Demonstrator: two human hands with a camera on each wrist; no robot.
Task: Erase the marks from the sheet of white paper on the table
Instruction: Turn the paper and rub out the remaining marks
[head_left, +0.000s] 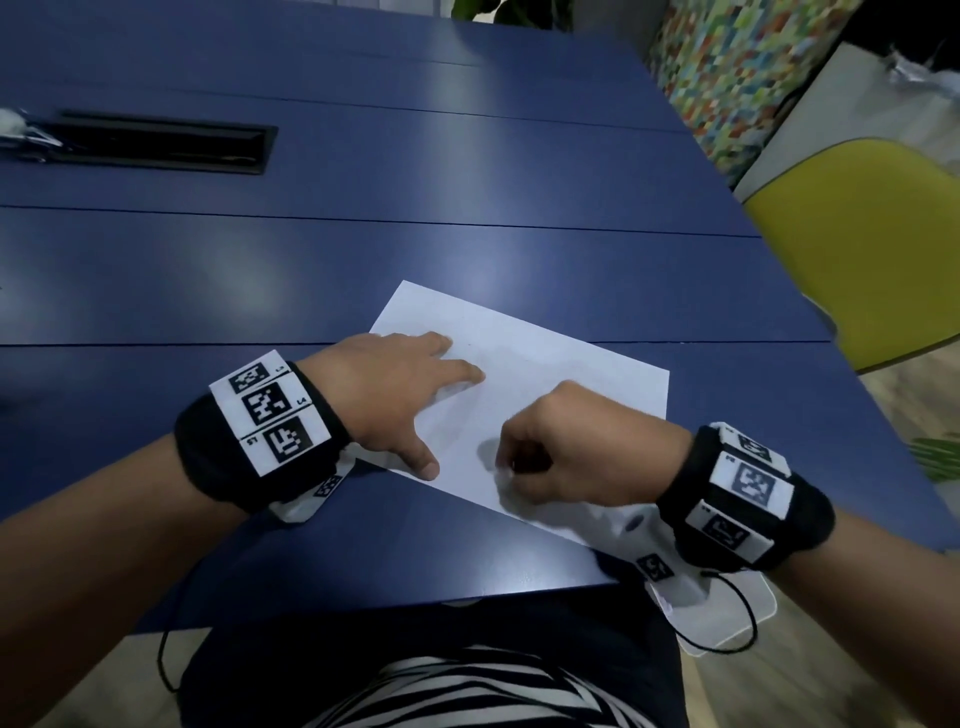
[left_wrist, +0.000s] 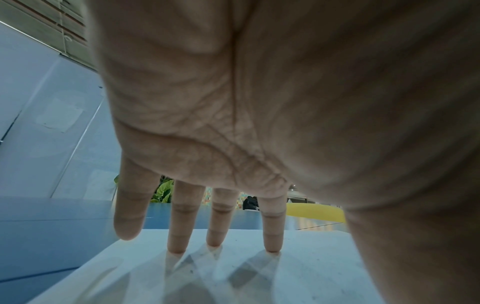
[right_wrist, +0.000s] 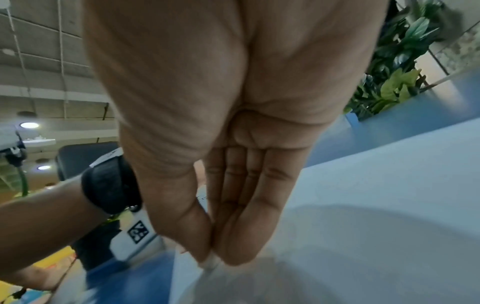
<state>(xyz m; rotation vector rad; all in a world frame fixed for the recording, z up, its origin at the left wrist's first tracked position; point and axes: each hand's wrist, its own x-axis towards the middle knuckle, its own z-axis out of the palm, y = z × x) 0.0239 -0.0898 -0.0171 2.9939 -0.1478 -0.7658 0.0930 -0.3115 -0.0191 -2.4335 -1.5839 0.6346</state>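
Left hand flat near paper edge

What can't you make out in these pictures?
- Eraser: right wrist view shows only a pale tip, pinched by the right hand; its shape stays hidden.
- Marks on the paper: too faint in the head view.
- Paper beneath the left hand: covered.

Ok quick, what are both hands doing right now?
Left hand: open, straight fingers pressing flat on the white paper.
Right hand: closed, pinching a small whitish eraser against the paper.
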